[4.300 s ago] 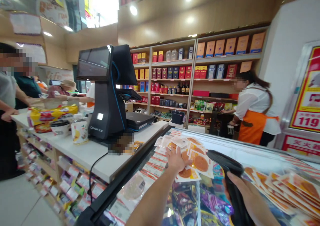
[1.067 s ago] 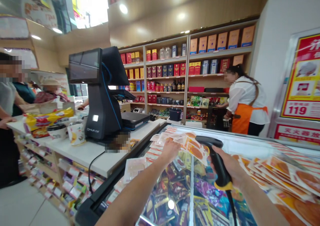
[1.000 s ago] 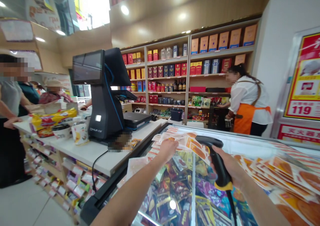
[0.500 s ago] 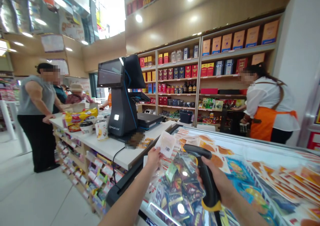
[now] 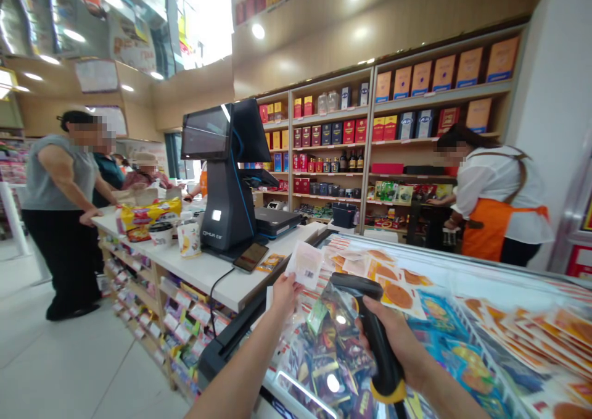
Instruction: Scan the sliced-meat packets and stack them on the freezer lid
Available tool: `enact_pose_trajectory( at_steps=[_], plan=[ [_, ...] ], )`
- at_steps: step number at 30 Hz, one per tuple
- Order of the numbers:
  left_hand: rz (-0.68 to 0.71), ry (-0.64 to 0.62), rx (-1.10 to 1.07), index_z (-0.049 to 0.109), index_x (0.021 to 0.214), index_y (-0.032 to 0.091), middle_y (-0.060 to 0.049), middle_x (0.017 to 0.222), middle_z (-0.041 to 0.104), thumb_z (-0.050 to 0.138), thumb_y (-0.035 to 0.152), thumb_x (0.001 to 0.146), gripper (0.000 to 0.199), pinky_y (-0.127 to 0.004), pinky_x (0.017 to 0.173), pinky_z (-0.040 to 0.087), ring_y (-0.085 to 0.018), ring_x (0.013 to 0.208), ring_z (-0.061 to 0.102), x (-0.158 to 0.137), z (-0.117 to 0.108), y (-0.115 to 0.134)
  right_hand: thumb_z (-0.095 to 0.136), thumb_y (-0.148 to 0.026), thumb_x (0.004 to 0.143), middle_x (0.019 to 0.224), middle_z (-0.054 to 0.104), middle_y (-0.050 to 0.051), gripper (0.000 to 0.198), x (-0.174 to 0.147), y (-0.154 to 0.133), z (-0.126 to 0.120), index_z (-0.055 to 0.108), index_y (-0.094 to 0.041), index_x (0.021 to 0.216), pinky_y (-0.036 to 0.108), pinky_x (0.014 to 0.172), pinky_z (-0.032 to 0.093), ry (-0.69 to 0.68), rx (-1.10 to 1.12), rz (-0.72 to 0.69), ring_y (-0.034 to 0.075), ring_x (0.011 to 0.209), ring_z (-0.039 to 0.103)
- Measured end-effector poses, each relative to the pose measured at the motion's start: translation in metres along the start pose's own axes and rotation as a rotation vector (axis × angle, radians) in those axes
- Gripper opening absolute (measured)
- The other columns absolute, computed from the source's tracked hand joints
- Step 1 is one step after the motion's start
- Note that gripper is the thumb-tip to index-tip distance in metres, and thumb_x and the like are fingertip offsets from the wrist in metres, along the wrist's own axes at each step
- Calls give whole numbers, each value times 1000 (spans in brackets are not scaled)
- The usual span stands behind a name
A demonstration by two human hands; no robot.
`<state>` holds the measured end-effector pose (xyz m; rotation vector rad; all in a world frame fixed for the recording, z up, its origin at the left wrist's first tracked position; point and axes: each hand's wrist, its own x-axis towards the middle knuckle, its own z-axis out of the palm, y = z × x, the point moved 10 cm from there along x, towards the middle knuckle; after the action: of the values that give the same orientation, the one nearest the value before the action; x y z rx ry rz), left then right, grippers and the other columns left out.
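Note:
My left hand (image 5: 285, 297) pinches a flat white packet (image 5: 305, 263) that bears a small printed barcode. It is held up over the glass top of the display freezer, beside the counter. My right hand (image 5: 393, 336) is wrapped round the grip of a black and yellow barcode scanner (image 5: 378, 332). The scanner's head tilts left toward the packet, with a gap between them. Below both hands lie several dark wrapped snacks (image 5: 330, 351); I cannot tell whether they are in a clear bag or under the glass.
A black cash register (image 5: 226, 184) stands on the white counter (image 5: 217, 283), with a phone (image 5: 250, 257), a paper cup (image 5: 189, 239) and a yellow snack bag (image 5: 152, 212) nearby. People stand beyond the counter at left. A person in an orange apron (image 5: 486, 229) bends near the shelves at right.
My right hand has shifted slightly left with the barcode scanner, bringing its head nearer the packet. My left hand has barely moved. The person at far left has shifted a little left.

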<state>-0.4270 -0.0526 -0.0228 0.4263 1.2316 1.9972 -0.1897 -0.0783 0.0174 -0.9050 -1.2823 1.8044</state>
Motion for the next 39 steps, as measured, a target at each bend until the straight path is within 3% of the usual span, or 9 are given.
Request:
enact_pose_trajectory(
  at_steps=[8, 15, 23, 26, 28, 31, 33, 39],
  plan=[
    [35, 22, 16, 49, 76, 15, -1, 63, 59, 42, 9, 77, 9, -20, 52, 46, -7, 48, 55, 4, -11, 8, 51, -45, 68, 49, 54, -1, 31, 1, 1, -2, 49, -15, 59, 17, 35, 36, 7, 2, -5, 6, 36, 47],
    [45, 37, 192, 48, 79, 14, -1, 64, 60, 40, 7, 77, 11, -17, 50, 44, -6, 49, 55, -9, -49, 31, 52, -47, 67, 50, 55, 0, 34, 10, 2, -19, 52, -14, 61, 18, 36, 38, 51, -54, -6, 7, 38, 47],
    [21, -86, 634, 51, 81, 13, -2, 61, 61, 42, 12, 73, 12, -25, 55, 48, -12, 53, 58, -40, -73, 39, 55, -44, 67, 50, 56, -1, 29, 17, -11, -55, 52, -15, 64, 18, 35, 40, 138, 31, -13, 7, 38, 49],
    [87, -91, 871, 52, 87, 13, -3, 63, 61, 44, 15, 70, 19, -28, 57, 46, -15, 55, 59, -42, -77, 50, 55, -39, 68, 49, 55, -2, 24, 18, -20, -69, 50, -16, 64, 18, 35, 41, 171, 87, -31, 7, 38, 49],
    [183, -69, 1036, 53, 90, 12, -6, 74, 62, 48, 17, 67, 25, -32, 65, 44, -19, 67, 59, -42, -77, 64, 54, -37, 69, 49, 54, -2, 23, 18, -25, -76, 50, -16, 63, 18, 34, 41, 190, 104, -30, 7, 37, 49],
    [355, -51, 1225, 54, 96, 13, -11, 101, 56, 54, 21, 63, 34, -34, 84, 35, -23, 97, 50, -41, -61, 81, 53, -36, 71, 47, 53, -3, 22, 17, -29, -86, 49, -16, 63, 17, 32, 40, 219, 134, -25, 7, 36, 49],
    [438, -80, 1299, 53, 99, 14, -12, 110, 51, 54, 22, 64, 36, -34, 90, 29, -24, 106, 43, -40, -39, 82, 53, -35, 70, 46, 53, -3, 21, 17, -30, -92, 49, -16, 63, 18, 32, 40, 245, 140, -34, 8, 36, 49],
    [512, -311, 1349, 57, 97, 15, -12, 106, 55, 56, 25, 63, 35, -31, 88, 32, -25, 102, 47, -31, 62, 37, 55, -39, 68, 45, 55, -1, 25, 22, -32, -108, 50, -15, 60, 19, 32, 40, 297, 57, -64, 9, 36, 49]
  ],
)
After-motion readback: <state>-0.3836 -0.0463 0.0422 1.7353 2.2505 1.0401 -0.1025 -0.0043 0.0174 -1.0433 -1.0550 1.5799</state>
